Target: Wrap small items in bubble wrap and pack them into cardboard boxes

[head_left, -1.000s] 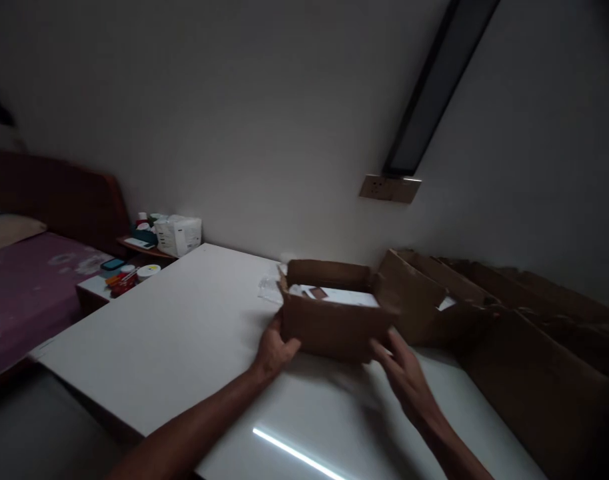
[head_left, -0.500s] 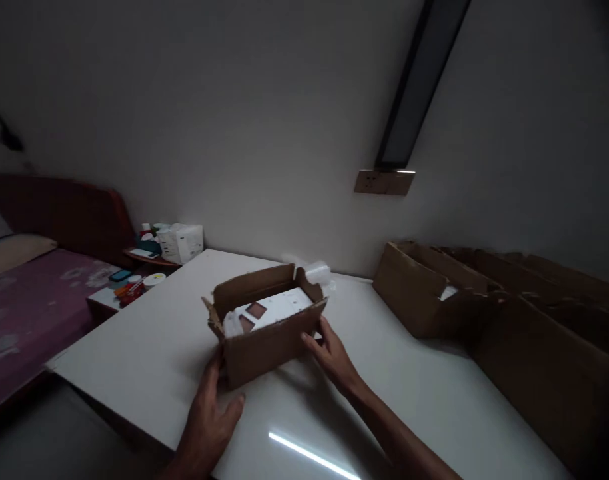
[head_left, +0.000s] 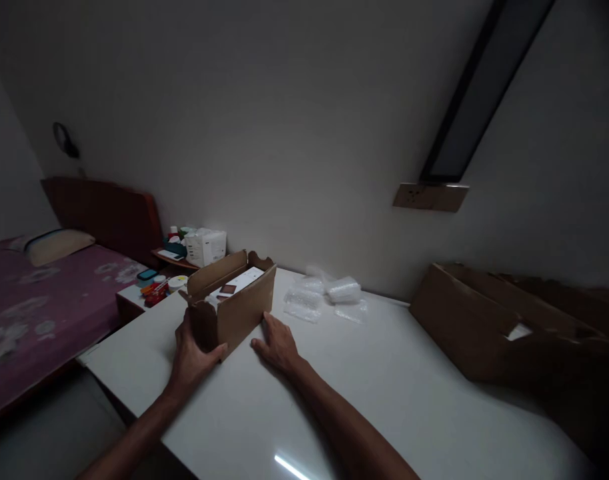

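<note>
One open cardboard box (head_left: 247,310), white item (head_left: 244,279) inside, stood on the counter (head_left: 364,380). Your left grip (head_left: 192,357): clasped round its near end. Your right grip (head_left: 279,343): loosely spread, touching its far lower corner. Step, seemingly: positioning; any shift called for even two-handed support.

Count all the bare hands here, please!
2. The left hand holds the near end of the open brown rectangular cardboard box; the right hand is at its right side, near the far end. No others show.
</note>
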`<state>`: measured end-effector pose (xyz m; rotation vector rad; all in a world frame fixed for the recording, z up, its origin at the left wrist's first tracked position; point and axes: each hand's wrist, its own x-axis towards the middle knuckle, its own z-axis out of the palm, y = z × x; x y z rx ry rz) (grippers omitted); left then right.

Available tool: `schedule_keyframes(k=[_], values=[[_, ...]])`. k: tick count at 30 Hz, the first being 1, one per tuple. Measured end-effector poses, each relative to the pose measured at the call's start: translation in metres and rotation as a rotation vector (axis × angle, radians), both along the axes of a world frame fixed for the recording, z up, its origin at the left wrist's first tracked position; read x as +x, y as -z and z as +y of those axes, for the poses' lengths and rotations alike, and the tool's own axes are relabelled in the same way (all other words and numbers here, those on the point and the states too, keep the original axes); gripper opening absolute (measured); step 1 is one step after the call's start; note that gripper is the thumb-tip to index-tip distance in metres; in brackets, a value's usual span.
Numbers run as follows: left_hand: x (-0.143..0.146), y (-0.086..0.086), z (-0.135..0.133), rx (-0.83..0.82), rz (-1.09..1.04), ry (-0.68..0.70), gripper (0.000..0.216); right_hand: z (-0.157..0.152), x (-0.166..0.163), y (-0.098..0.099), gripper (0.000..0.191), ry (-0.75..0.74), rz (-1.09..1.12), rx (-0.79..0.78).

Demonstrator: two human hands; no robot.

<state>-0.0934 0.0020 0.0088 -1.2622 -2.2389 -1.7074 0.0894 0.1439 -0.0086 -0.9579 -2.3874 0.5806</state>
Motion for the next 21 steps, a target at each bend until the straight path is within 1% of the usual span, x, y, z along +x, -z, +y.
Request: schedule_keyframes(k=[2, 5, 8, 11, 14, 21], values=[[-0.005, 0.002, 0.01, -0.025, -0.003, -0.001, 0.114, 0.007, -0.007, -0.008, 0.082, -0.012, -0.058, 0.022], [-0.011, 0.003, 0.032, -0.03, -0.013, -0.015, 0.113, 0.014, -0.016, -0.016, 0.082, -0.023, -0.11, 0.047], [-0.019, 0.002, 0.061, -0.055, 0.02, -0.078, 0.111, 0.017, -0.019, -0.018, 0.08, -0.038, -0.13, 0.061], [-0.031, 0.0, 0.091, -0.086, 0.059, -0.159, 0.109, 0.018, -0.017, -0.017, 0.079, -0.044, -0.118, 0.063], [-0.048, -0.001, 0.122, -0.085, 0.043, -0.214, 0.108, 0.021, -0.014, -0.013, 0.077, -0.041, -0.075, 0.059], [-0.089, -0.003, 0.189, -0.131, 0.012, -0.288, 0.109, 0.043, -0.013, 0.001, 0.061, -0.021, 0.073, 0.001]])
